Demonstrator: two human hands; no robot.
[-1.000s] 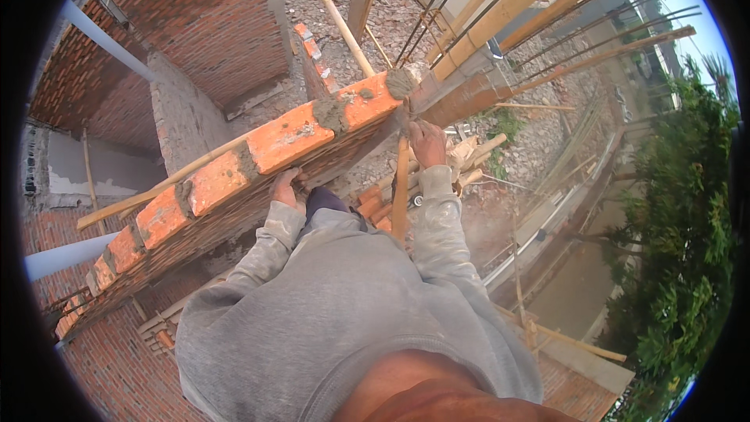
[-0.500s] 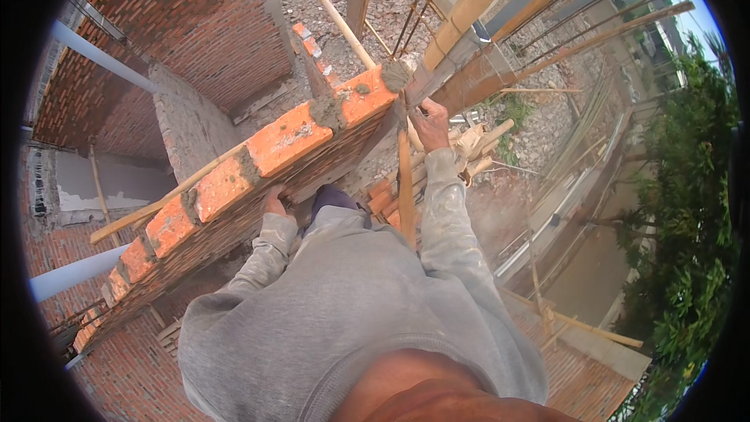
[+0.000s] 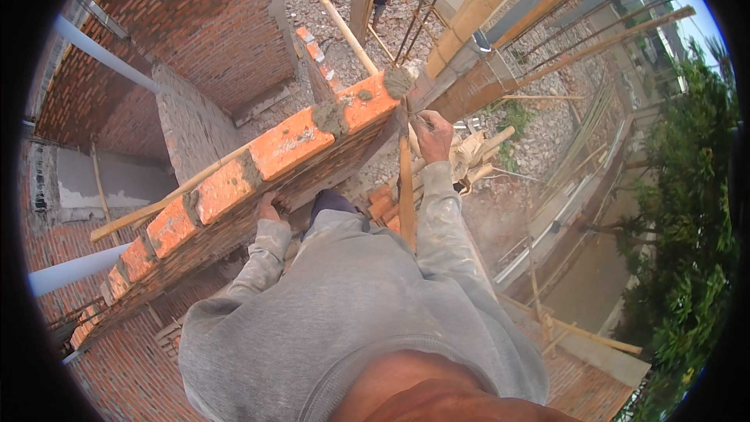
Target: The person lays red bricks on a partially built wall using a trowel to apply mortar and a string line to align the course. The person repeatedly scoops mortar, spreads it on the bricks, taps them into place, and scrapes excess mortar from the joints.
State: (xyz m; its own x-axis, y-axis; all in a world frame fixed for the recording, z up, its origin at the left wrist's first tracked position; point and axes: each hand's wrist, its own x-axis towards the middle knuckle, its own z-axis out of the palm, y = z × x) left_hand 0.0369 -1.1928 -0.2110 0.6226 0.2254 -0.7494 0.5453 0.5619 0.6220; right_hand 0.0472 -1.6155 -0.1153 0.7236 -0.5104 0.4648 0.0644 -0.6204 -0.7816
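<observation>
Because my right hand [image 3: 434,139] curls its fingers close together beside the top of the wooden batten [image 3: 406,195] — whether they pinch anything, I cannot tell — I should work lightly, without jarring the end brick [image 3: 366,109] or mortar lump [image 3: 398,83] on the adjoining brick wall [image 3: 312,169]. My left hand [image 3: 272,207], loosely curled near its side face, could help me balance; contact is unclear.

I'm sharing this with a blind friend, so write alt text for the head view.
Seen from above, a person in a gray sweatshirt is beside a brick wall, right hand near a wooden strip at the wall's end, left hand by the wall's side. Rubble and trees lie beyond.
</observation>
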